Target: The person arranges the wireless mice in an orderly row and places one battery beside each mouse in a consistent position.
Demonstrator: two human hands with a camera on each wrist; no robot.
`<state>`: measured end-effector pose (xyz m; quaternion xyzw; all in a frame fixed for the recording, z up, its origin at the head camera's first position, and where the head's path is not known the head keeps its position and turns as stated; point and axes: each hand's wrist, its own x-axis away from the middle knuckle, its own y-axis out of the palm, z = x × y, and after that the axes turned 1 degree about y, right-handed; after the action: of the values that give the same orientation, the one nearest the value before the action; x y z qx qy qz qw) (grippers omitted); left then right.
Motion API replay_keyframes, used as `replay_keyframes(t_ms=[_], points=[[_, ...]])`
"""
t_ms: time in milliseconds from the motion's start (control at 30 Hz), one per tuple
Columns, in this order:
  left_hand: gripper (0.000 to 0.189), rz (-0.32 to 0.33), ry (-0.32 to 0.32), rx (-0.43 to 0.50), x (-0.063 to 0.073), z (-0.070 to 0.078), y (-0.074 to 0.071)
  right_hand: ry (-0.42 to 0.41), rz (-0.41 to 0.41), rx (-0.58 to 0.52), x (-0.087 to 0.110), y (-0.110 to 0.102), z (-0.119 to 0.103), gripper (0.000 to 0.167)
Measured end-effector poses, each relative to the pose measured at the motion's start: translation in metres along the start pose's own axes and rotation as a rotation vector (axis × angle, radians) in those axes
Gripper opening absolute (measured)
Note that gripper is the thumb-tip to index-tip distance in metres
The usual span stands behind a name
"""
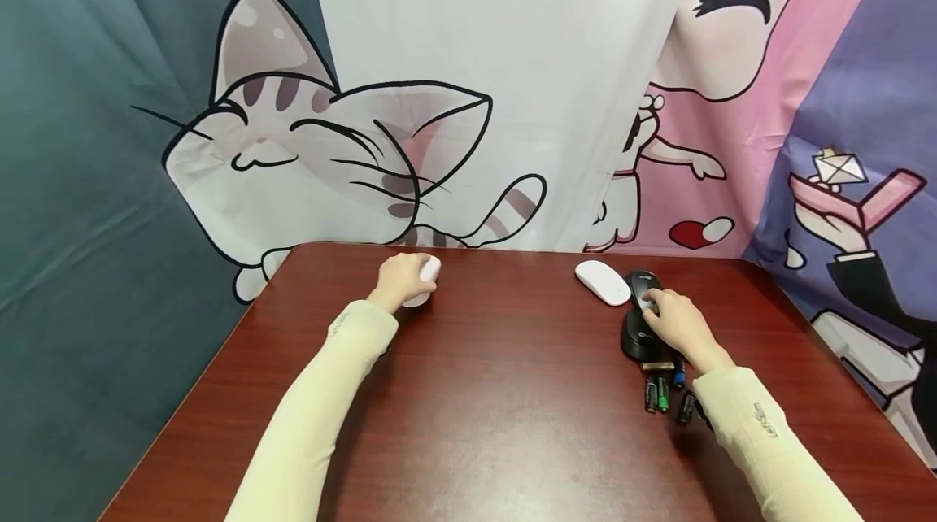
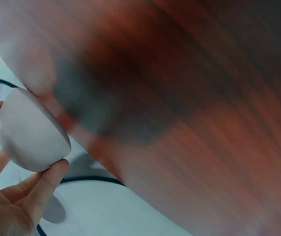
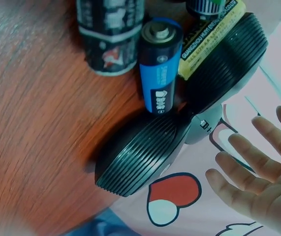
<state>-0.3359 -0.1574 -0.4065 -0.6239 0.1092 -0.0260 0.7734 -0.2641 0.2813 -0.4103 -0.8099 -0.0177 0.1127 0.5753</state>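
Note:
My left hand (image 1: 398,280) grips a white computer mouse (image 1: 430,268) near the table's back edge. In the left wrist view, fingertips hold the rounded white shell (image 2: 29,130) from its sides. On the right, my right hand (image 1: 682,325) reaches over a black computer mouse (image 1: 640,281), its fingertips overlapping it in the head view. A second black mouse (image 1: 638,337) lies just in front. From the right wrist, the fingers (image 3: 251,160) appear spread and extended beside the black ridged sides of the mice (image 3: 142,152), with nothing held between them.
Another white mouse (image 1: 603,282) lies left of the black ones. Several batteries stand or lie in front of them, including a green one (image 1: 662,395), a blue one (image 3: 161,71) and a yellow one (image 3: 213,38). Patterned cloth (image 1: 512,58) hangs behind the brown table (image 1: 498,392).

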Motion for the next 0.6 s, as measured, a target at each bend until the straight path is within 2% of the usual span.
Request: replay_keyframes(t_ms=[133,267,600], points=[[0.055,0.015,-0.045,0.008,0.008,-0.022,-0.004,-0.001,-0.011,-0.008,-0.001,0.002,-0.002,0.031],[0.054,-0.002,-0.088,0.003,0.014,-0.038,-0.006,0.007,-0.019,-0.01,0.0,0.003,-0.004,0.03],[0.057,-0.066,-0.195,0.01,0.019,-0.061,-0.007,0.016,-0.05,-0.007,0.0,0.004,-0.005,0.031]])
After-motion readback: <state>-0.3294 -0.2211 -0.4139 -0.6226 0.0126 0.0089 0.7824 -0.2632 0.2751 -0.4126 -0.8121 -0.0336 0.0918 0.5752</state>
